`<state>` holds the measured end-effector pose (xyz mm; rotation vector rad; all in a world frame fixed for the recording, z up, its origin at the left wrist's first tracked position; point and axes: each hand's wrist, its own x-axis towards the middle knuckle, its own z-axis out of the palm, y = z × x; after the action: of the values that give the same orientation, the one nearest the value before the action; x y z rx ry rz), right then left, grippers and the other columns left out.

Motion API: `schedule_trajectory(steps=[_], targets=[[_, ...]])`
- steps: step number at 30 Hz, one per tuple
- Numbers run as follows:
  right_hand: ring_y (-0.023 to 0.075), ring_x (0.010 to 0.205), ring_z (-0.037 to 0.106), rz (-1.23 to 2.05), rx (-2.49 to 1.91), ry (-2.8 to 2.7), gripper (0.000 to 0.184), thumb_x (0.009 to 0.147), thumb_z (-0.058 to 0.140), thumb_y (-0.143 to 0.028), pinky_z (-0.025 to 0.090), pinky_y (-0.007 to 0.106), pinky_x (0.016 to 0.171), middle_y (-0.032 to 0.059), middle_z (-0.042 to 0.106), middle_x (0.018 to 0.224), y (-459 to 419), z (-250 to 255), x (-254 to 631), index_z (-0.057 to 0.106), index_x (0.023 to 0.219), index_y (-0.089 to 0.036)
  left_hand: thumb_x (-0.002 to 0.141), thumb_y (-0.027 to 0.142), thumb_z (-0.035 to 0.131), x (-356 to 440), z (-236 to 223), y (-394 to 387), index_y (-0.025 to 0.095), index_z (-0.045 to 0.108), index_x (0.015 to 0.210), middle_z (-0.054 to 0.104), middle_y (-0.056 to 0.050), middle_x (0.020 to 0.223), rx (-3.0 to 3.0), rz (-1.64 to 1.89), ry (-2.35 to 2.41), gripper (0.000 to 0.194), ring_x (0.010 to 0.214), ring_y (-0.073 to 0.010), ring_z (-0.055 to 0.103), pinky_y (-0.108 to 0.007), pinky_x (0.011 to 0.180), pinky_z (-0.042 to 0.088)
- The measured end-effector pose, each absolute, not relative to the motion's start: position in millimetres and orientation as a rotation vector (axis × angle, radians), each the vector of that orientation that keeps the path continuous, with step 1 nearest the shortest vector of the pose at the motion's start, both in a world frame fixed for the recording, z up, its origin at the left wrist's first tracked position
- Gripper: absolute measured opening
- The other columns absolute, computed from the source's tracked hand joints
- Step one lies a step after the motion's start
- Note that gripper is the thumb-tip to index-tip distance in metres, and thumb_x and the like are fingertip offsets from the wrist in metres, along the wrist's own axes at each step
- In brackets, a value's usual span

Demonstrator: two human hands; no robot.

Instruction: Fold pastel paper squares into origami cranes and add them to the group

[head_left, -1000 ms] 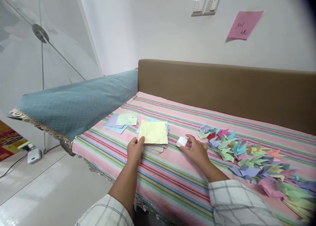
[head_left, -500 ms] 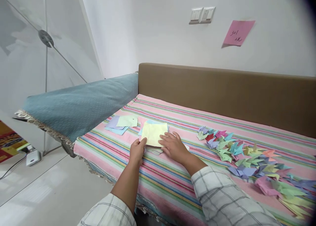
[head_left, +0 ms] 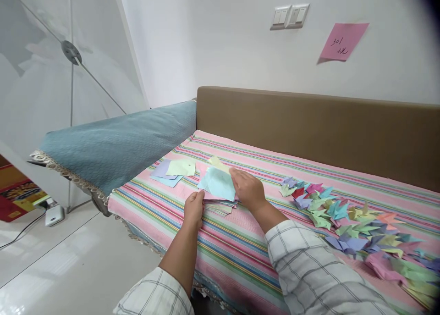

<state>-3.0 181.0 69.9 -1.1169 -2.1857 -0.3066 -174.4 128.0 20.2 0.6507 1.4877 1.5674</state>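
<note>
A stack of coloured paper squares [head_left: 220, 204] lies on the striped bed cover [head_left: 240, 255]. My left hand [head_left: 194, 208] is closed, pinching the stack's near left corner. My right hand [head_left: 248, 189] is closed on a light blue sheet [head_left: 218, 183], lifting it off the stack. A pale yellow sheet [head_left: 217, 163] shows behind the blue one; I cannot tell whether it is also gripped.
A few loose sheets [head_left: 173, 170] lie to the left of the stack. Several folded paper cranes [head_left: 347, 218] spread along the right of the bed. A brown headboard [head_left: 316, 127] runs behind, a teal cover [head_left: 117, 140] at left, a floor device [head_left: 54, 215] below.
My right hand left the small white object, crossed left to the stack and raised a light blue sheet. The yellow top sheet tipped back. The white object is out of sight.
</note>
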Motion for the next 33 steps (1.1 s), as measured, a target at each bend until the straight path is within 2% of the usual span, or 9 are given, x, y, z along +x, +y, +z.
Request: schedule_trajectory(steps=[3, 6, 10, 15, 21, 27, 30, 33], targets=[[0.0166, 0.106, 0.057, -0.232, -1.084, -2.375, 0.033, 0.093, 0.036, -0.025, 0.041, 0.029, 0.090, 0.0050, 0.063, 0.116, 176.5, 56.7, -12.0, 0.058, 0.117, -0.021, 0.070, 0.043, 0.059, -174.5, 19.6, 128.5, 0.019, 0.037, 0.056, 0.034, 0.008, 0.043, 0.656, 1.567, 1.490, 0.036, 0.036, -0.0046, 0.027, -0.017, 0.036, 0.020], [0.0192, 0.102, 0.058, -0.134, -1.160, -2.491, 0.030, 0.090, 0.043, -0.036, 0.041, 0.034, 0.086, 0.0050, 0.066, 0.110, 169.7, 50.9, -16.7, 0.060, 0.111, -0.024, 0.070, 0.043, 0.058, -174.4, 19.9, 128.6, 0.019, 0.037, 0.055, 0.035, 0.008, 0.043, 0.653, 1.563, 1.492, 0.036, 0.036, -0.0046, 0.027, -0.018, 0.036, 0.020], [0.0222, 0.105, 0.056, -0.039, -1.204, -2.554, 0.039, 0.081, 0.054, -0.046, 0.039, 0.036, 0.087, 0.0057, 0.064, 0.113, 165.6, 55.0, -16.1, 0.057, 0.112, -0.023, 0.070, 0.043, 0.059, -174.1, 21.1, 127.7, 0.019, 0.036, 0.055, 0.035, 0.008, 0.043, 0.659, 1.557, 1.506, 0.036, 0.036, -0.0042, 0.027, -0.017, 0.036, 0.021], [0.0215, 0.103, 0.057, 0.006, -1.246, -2.623, 0.037, 0.084, 0.048, -0.034, 0.042, 0.032, 0.082, 0.0067, 0.064, 0.112, 165.1, 61.4, -13.3, 0.051, 0.119, -0.022, 0.066, 0.036, 0.062, -173.1, 23.4, 126.3, 0.019, 0.043, 0.063, 0.039, 0.008, 0.046, 0.618, 1.601, 1.490, 0.026, 0.039, -0.0053, 0.037, -0.015, 0.036, 0.030], [0.0227, 0.102, 0.058, -0.016, -1.224, -2.646, 0.044, 0.082, 0.052, -0.040, 0.044, 0.031, 0.079, 0.0090, 0.065, 0.111, 163.9, 62.3, -12.4, 0.049, 0.123, -0.021, 0.062, 0.028, 0.065, -172.4, 24.7, 127.5, 0.018, 0.046, 0.069, 0.050, 0.006, 0.053, 0.523, 1.647, 1.412, 0.023, 0.045, -0.0069, 0.051, -0.019, 0.045, 0.047], [0.0186, 0.086, 0.065, 0.119, -1.400, -2.329, 0.032, 0.089, 0.041, -0.029, 0.047, 0.027, 0.070, 0.0021, 0.070, 0.100, 176.2, 67.4, -6.3, 0.058, 0.116, -0.027, 0.061, 0.025, 0.067, -172.9, 24.6, 128.3, 0.018, 0.046, 0.072, 0.050, 0.007, 0.053, 0.507, 1.692, 1.387, 0.025, 0.042, -0.0056, 0.051, -0.018, 0.045, 0.047], [0.0172, 0.089, 0.064, 0.122, -1.392, -2.100, 0.034, 0.091, 0.037, -0.029, 0.048, 0.027, 0.072, -0.0002, 0.068, 0.106, 184.1, 76.9, 1.0, 0.056, 0.118, -0.027, 0.060, 0.023, 0.068, -172.8, 27.0, 126.9, 0.018, 0.047, 0.073, 0.051, 0.007, 0.053, 0.516, 1.693, 1.380, 0.026, 0.042, -0.0056, 0.051, -0.018, 0.044, 0.047], [0.0166, 0.095, 0.062, 0.036, -1.269, -2.110, 0.034, 0.092, 0.036, -0.029, 0.048, 0.027, 0.078, -0.0004, 0.066, 0.112, 186.0, 81.2, 6.5, 0.055, 0.120, -0.026, 0.060, 0.022, 0.069, -173.1, 29.5, 125.6, 0.017, 0.048, 0.073, 0.052, 0.006, 0.051, 0.514, 1.680, 1.361, 0.024, 0.043, -0.0061, 0.052, -0.017, 0.044, 0.046]])
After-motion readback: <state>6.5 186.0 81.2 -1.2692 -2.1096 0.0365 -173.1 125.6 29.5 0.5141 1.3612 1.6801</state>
